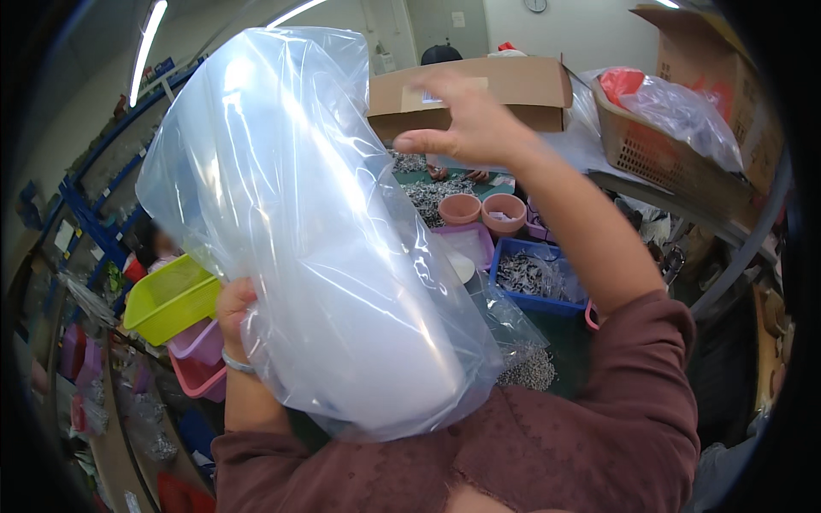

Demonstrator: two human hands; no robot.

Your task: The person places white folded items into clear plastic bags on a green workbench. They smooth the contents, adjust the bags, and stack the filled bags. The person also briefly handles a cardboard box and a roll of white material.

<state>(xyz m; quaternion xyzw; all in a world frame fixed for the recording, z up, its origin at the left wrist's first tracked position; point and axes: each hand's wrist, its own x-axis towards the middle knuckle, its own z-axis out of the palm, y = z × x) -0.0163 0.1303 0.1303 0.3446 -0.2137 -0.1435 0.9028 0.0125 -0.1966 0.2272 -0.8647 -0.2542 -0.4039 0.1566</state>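
Observation:
A large, puffed-out clear plastic bag (342, 248) fills the middle of the view, reaching from my chest to above the table. Its inside looks whitish; I cannot tell whether anything is in it. My left hand (234, 315) is closed on the bag's left side, with part of the fingers hidden by the plastic. To the right of the bag's upper part, my right hand (466, 120) is raised, thumb and fingers apart, holding nothing. Its fingertips are smeared by motion.
Beyond the bag, small metal parts (432, 198) lie heaped near two pink pots (503, 212) and a blue bin (534, 301). A cardboard box (522, 81) stands behind, a wicker-look basket (641, 137) at right. Lime-green tubs (171, 299) sit left. Another person's hands (457, 173) show across the table.

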